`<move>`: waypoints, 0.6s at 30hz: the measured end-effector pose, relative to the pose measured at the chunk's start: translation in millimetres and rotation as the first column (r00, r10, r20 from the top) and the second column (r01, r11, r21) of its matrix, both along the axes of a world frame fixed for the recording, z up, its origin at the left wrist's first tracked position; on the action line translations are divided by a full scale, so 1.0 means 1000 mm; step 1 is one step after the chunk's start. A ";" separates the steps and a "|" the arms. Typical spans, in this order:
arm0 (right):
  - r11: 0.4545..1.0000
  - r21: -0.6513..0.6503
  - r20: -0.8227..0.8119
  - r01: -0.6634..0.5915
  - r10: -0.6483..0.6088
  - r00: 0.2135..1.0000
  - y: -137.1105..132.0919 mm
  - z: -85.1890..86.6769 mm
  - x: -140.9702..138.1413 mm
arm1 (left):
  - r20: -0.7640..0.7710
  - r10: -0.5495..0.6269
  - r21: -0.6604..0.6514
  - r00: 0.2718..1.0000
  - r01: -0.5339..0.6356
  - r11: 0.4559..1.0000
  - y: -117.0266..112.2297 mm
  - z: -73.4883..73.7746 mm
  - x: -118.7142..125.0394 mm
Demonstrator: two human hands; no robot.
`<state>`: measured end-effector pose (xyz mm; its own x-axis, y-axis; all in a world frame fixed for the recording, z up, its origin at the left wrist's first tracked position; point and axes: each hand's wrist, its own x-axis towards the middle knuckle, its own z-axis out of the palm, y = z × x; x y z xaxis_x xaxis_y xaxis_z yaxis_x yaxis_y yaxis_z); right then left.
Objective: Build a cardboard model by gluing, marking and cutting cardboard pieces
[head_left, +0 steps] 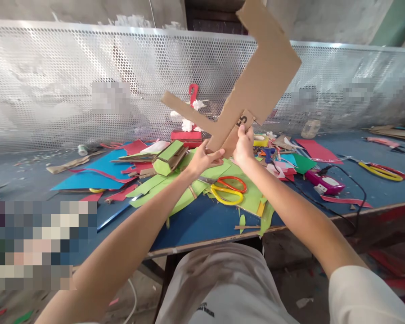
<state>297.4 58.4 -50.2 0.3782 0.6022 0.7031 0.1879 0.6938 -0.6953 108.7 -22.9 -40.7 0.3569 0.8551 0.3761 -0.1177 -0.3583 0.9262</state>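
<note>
A large, irregularly cut piece of brown cardboard (256, 76) is held up in the air above the blue table (202, 222). My left hand (204, 158) pinches its lower edge from the left. My right hand (245, 146) grips the bottom corner, close to a printed black number. A narrow cardboard arm sticks out to the left of the piece. Directly below my hands, yellow-and-orange scissors (227, 189) lie on green paper sheets (189, 182).
Coloured paper scraps, a green folded box (168, 158), a pink glue gun (324, 183) with black cord, a red tape dispenser (189, 135) and more yellow scissors (381, 171) litter the table. A perforated metal screen (87, 81) stands behind. A blurred patch covers the lower left.
</note>
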 end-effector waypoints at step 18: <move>0.950 -0.018 -0.493 -0.312 0.263 0.829 -0.041 0.015 -0.032 | 0.172 0.005 -0.092 0.985 0.011 0.996 0.005 -0.001 0.005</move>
<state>265.3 17.1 -35.2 0.4516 0.7903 0.4141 -0.3828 0.5908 -0.7102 113.7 -17.6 -41.9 0.2963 0.8879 0.3518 -0.2788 -0.2718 0.9211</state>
